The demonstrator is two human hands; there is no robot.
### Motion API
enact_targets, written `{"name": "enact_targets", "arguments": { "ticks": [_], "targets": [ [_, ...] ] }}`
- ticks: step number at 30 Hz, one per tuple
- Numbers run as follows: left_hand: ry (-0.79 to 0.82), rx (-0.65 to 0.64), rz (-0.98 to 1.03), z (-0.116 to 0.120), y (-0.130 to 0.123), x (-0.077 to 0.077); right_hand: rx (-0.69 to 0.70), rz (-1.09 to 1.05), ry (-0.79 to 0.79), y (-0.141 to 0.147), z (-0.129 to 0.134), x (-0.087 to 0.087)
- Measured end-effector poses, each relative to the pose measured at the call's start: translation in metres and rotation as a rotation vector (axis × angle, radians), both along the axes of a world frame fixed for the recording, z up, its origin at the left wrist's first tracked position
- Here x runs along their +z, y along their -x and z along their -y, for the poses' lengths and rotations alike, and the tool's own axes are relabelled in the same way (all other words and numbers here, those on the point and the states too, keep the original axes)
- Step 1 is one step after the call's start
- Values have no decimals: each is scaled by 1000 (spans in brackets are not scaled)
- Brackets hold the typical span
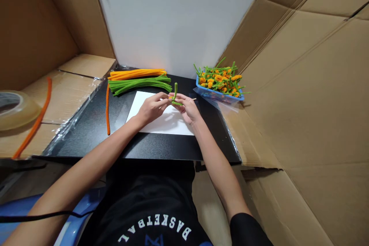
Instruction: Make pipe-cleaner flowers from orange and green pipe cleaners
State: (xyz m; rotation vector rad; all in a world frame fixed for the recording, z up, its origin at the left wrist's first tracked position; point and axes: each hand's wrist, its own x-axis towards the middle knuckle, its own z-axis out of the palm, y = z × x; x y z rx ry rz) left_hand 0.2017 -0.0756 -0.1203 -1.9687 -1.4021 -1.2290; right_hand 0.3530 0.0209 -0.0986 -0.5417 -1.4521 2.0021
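Note:
Above a white sheet [161, 125], my left hand [154, 107] and my right hand [188, 109] meet, both closed in a pinch on one small pipe cleaner piece. Its green pipe cleaner [175, 90] is bent, one end standing upright and another lying across my right fingers. A bit of orange shows at my left fingertips, partly hidden by them. Beside my right hand a thin pale stick end [194, 99] pokes out; what it belongs to is hidden.
Orange pipe cleaners [138, 73] and green pipe cleaners [138, 83] lie bundled at the back left. Single dark orange stems [107, 109] rest further left, near a tape roll [17, 109]. A blue basket [220, 94] of orange-and-green pieces stands back right. Cardboard walls [311, 84] flank the black table [161, 148].

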Motion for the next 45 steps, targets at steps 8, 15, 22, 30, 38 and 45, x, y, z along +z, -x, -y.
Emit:
{"name": "enact_targets", "arguments": {
  "ticks": [8,15,22,30,38,45],
  "targets": [
    [5,-25,69,1,1,2,39,-4,-80,-1,-1,0],
    [-27,-35,83,2,0,2,80,-17,-107,-4,0,2],
    [-16,-60,91,3,1,3,52,-22,-104,-3,-2,0],
    [-84,-89,78,3,0,5,47,-19,-81,-1,0,0],
    [-48,-101,149,1,-1,1,-24,-54,-168,-2,3,4],
    [32,-229,596,4,-15,6,-26,-66,-406,-2,1,4]
  ]
}}
